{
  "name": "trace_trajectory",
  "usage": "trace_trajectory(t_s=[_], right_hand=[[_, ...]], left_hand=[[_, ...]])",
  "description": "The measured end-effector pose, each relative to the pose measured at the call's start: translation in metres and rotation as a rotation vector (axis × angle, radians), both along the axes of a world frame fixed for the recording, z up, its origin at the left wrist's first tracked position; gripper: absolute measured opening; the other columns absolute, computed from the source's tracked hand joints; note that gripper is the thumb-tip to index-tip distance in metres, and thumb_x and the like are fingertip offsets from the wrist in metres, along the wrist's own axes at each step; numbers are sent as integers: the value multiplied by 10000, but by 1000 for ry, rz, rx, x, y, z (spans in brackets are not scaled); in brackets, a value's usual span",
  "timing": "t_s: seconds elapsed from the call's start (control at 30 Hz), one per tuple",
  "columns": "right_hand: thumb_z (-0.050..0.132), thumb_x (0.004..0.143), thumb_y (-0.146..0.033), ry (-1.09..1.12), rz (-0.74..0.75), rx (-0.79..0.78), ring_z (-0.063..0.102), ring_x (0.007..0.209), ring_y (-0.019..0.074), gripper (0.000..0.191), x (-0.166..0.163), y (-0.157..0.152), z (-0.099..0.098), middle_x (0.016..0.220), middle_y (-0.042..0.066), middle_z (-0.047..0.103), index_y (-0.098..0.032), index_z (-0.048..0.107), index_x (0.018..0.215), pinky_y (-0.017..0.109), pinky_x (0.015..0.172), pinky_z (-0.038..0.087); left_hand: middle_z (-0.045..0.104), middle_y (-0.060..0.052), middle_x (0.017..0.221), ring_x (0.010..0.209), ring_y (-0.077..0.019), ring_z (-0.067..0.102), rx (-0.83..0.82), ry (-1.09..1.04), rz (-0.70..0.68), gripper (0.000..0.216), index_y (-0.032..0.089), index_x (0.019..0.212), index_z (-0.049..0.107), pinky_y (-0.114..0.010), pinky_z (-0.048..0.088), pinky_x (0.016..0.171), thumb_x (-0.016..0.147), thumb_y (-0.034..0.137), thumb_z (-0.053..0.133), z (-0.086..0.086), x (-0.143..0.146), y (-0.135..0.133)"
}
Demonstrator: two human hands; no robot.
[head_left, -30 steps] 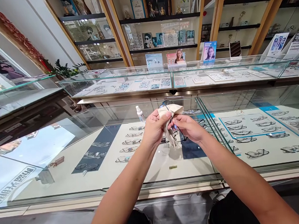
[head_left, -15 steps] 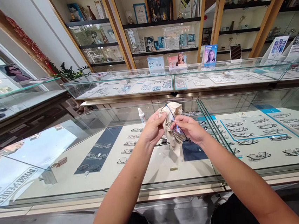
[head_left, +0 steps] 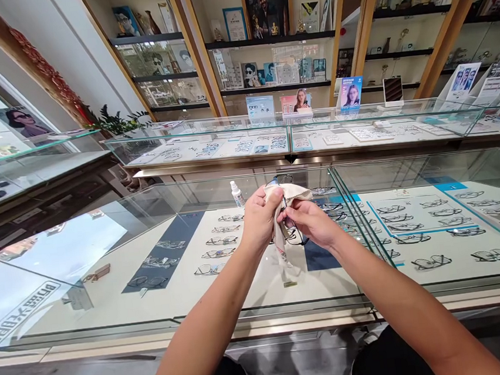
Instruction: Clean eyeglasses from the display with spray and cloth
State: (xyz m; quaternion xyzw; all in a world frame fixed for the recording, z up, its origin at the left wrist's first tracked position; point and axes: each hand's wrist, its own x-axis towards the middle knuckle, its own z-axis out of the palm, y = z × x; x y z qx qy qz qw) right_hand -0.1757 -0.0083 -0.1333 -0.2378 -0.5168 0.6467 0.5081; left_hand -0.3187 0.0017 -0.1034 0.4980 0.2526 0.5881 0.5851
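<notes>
My left hand (head_left: 259,219) is closed around a beige cleaning cloth (head_left: 292,191) that wraps part of a pair of dark-framed glasses (head_left: 290,234). My right hand (head_left: 309,223) pinches the glasses' frame from the right, fingers closed on it. Both hands meet above the glass top of the display counter (head_left: 107,266). One lens pokes out above the cloth; the cloth hides the rest of that side.
A small white spray bottle (head_left: 236,193) stands on the counter just left of my hands. Under the glass lie several rows of glasses (head_left: 217,241). A second glass counter (head_left: 288,128) and shelves with pictures and posters (head_left: 266,9) stand behind.
My hands have drawn closer together, and the cloth is bunched more tightly around the glasses. The view has shifted slightly.
</notes>
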Motion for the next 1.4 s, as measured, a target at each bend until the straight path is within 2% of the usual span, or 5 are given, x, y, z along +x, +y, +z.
trace_trajectory(t_s=[0.43,0.63,0.8,1.03,1.4], right_hand=[[969,773,-639,24,-65,39,553,734,144,499,11,-3,7,879,28,783,-221,699,810,292,741,462],[978,756,-602,114,-106,56,590,736,148,485,37,-3,26,876,28,764,-226,676,804,290,700,500],[938,815,-602,-61,-106,153,593,762,153,448,57,0,74,844,18,746,-231,689,842,296,740,496],[851,931,-548,-267,-7,380,623,811,171,373,64,-10,158,847,28,757,-232,674,840,314,771,486],[803,1001,-500,-268,124,414,653,752,159,361,75,-8,164,793,32,738,-213,655,839,315,722,488]], left_hand=[[692,1,738,639,-124,648,-134,-151,-54,576,159,929,702,-243,576,609,717,590,1021,1,-10,22],[380,87,582,504,-71,350,50,31,113,664,227,668,427,-215,315,474,732,589,980,6,-21,20],[534,23,625,596,-113,449,439,386,241,608,221,601,443,-282,410,608,901,553,855,54,-31,15],[744,-92,1459,1294,-287,707,886,670,493,726,285,1382,711,-401,594,1019,767,560,983,144,-24,-5],[803,-110,1364,1197,-298,773,1058,838,594,699,268,1436,705,-414,656,984,860,597,927,142,-34,-21]])
